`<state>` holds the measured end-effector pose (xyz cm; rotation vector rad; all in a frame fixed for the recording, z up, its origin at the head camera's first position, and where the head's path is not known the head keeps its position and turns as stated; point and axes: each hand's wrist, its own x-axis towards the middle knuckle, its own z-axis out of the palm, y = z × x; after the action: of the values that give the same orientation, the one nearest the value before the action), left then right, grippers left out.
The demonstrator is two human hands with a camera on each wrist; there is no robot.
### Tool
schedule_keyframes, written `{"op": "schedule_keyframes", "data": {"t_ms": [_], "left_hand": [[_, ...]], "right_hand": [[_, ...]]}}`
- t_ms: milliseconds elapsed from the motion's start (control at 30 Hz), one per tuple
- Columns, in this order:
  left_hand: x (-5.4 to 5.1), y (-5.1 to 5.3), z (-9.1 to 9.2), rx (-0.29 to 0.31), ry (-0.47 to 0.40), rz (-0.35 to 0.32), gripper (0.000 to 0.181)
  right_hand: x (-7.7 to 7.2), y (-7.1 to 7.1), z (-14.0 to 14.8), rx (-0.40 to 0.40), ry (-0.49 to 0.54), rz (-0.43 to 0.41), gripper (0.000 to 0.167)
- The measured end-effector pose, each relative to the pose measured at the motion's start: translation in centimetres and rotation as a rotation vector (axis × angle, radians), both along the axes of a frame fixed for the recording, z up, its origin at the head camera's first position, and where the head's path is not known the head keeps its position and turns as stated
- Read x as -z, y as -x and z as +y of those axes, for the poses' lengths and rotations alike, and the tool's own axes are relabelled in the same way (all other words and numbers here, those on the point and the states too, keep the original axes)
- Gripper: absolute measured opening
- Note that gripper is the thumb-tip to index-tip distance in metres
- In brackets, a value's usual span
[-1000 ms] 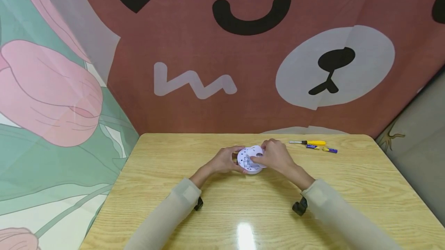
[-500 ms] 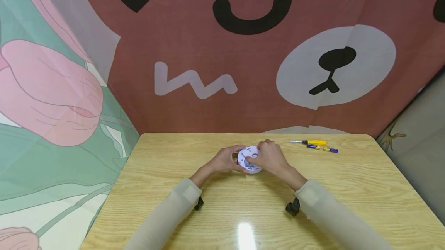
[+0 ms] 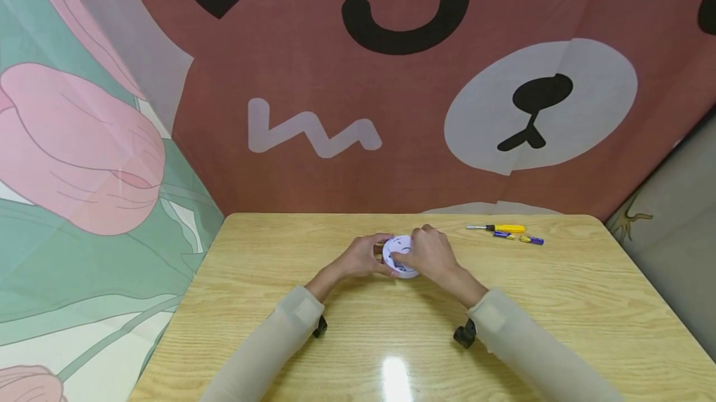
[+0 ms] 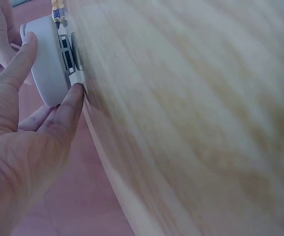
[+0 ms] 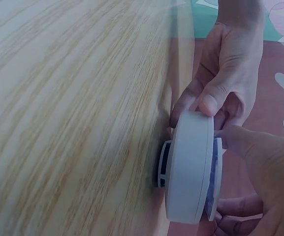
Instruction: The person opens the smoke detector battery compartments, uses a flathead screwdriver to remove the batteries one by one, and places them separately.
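A round white smoke detector lies face down near the table's far middle; its vented side faces the wood in the right wrist view. My left hand grips its rim from the left, thumb and fingers on opposite sides. Over the detector's back sits a thin white mounting plate, with a narrow gap between the two. My right hand pinches this plate from the right, thumb on top, and hides part of it in the head view.
A yellow-handled screwdriver lies beyond my right hand. Two purple-and-yellow batteries lie just in front of it. The wooden table ends at a patterned cloth backdrop.
My right hand has moved left with the mounting plate, which now covers more of the detector's back and lies more in line with it. The left hand has stayed in place.
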<state>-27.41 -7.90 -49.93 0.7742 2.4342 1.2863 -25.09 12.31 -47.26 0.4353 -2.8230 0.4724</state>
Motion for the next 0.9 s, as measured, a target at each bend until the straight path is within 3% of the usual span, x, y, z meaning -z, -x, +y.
{"op": "schedule_keyframes", "data": {"t_ms": [333, 600, 767, 900], "left_hand": [[0.0, -0.1, 0.1, -0.012, -0.023, -0.033, 0.088], [-0.3, -0.2, 0.1, -0.022, 0.038, 0.002, 0.089], [-0.3, -0.2, 0.0, -0.035, 0.011, -0.027, 0.079], [-0.2, -0.1, 0.0, -0.051, -0.053, -0.083, 0.064]], "right_hand": [[0.2, 0.0, 0.1, -0.003, 0.019, 0.001, 0.056], [0.0, -0.2, 1.5, 0.015, 0.140, -0.036, 0.049], [0.6, -0.1, 3.2, 0.028, 0.265, -0.168, 0.042], [1.2, -0.2, 4.0, 0.021, 0.382, -0.336, 0.041]]}}
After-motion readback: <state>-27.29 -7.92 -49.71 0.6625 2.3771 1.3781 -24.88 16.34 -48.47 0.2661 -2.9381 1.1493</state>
